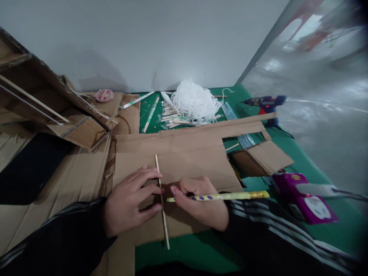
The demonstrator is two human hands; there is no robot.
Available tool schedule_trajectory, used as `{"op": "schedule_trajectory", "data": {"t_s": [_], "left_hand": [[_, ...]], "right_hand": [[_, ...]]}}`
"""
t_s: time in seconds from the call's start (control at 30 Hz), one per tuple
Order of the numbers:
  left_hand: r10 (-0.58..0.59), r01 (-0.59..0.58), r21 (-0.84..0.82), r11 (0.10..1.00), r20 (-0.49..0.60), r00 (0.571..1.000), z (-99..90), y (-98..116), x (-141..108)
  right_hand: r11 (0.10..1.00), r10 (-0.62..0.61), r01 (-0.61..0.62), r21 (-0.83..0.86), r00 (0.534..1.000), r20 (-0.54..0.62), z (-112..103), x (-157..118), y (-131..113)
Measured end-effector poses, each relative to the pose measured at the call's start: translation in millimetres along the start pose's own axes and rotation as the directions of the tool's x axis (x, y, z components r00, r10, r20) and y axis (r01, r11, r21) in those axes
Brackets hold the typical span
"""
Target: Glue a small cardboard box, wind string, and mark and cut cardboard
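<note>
A thin wooden stick (165,228) lies nearly upright in the view across a flat cardboard sheet (195,149), its near end over the sheet's front edge. The fingertips of my left hand (133,197) rest along the stick's left side, fingers apart, pressing it to the cardboard. My right hand (198,199) is closed around a yellow pen (235,196) with purple dots. The pen points left, its tip just beside the stick, and its back end sticks out over my right wrist. Whether the tip touches the stick or the cardboard cannot be made out.
Behind the sheet lie a heap of white string (195,101) and wrapped sticks (151,115). A glue gun (266,102), a cardboard piece (268,157) and a purple power socket (304,199) are at the right. A cardboard structure (83,132) and a black object (34,168) stand left.
</note>
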State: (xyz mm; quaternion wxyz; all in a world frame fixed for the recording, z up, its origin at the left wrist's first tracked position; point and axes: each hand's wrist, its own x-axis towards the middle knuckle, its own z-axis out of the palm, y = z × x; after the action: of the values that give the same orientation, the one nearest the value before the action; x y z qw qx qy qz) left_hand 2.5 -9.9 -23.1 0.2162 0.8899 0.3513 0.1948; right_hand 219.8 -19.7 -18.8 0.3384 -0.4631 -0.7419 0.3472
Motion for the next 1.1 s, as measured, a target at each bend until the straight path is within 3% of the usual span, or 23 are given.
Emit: {"op": "schedule_trajectory", "data": {"t_s": [0.23,0.37,0.5,0.63,0.77,0.9,1.03,1.1], "left_hand": [[-0.008,0.008,-0.004,1.0,-0.004,1.0,-0.1,0.8,-0.6],[-0.008,0.008,-0.001,1.0,0.003,1.0,0.5,0.0,-0.7],[-0.004,0.004,-0.012,1.0,-0.007,1.0,1.4,-0.9,-0.9],[-0.003,0.003,-0.015,1.0,-0.013,1.0,1.6,-0.7,-1.0],[-0.002,0.002,-0.018,1.0,-0.011,1.0,1.5,-0.4,-1.1],[-0.007,0.006,-0.019,1.0,-0.005,1.0,1.9,-1.4,-1.1],[0.003,-0.003,-0.021,1.0,0.003,1.0,1.6,-1.6,-0.7],[0.001,0.0,-0.023,1.0,0.007,1.0,1.0,-1.3,-0.6]], "right_hand": [[1.0,-0.004,0.004,0.0,1.0,-0.019,-0.5,-0.6,0.9],[0.995,-0.081,0.076,0.064,0.994,0.078,-0.9,-0.7,1.0],[0.999,-0.047,0.047,0.006,0.999,-0.007,-0.4,-0.6,1.2],[0.989,-0.125,0.115,0.094,0.987,0.101,0.2,0.0,2.2],[0.994,-0.102,0.099,0.053,0.994,0.044,0.6,-0.8,3.4],[0.986,-0.148,0.138,0.096,0.983,0.109,1.0,-1.8,3.5],[0.991,-0.108,0.103,0.088,0.993,0.053,0.9,-2.5,2.7],[0.982,-0.163,0.152,0.112,0.982,0.093,0.6,-2.5,2.5]]}}
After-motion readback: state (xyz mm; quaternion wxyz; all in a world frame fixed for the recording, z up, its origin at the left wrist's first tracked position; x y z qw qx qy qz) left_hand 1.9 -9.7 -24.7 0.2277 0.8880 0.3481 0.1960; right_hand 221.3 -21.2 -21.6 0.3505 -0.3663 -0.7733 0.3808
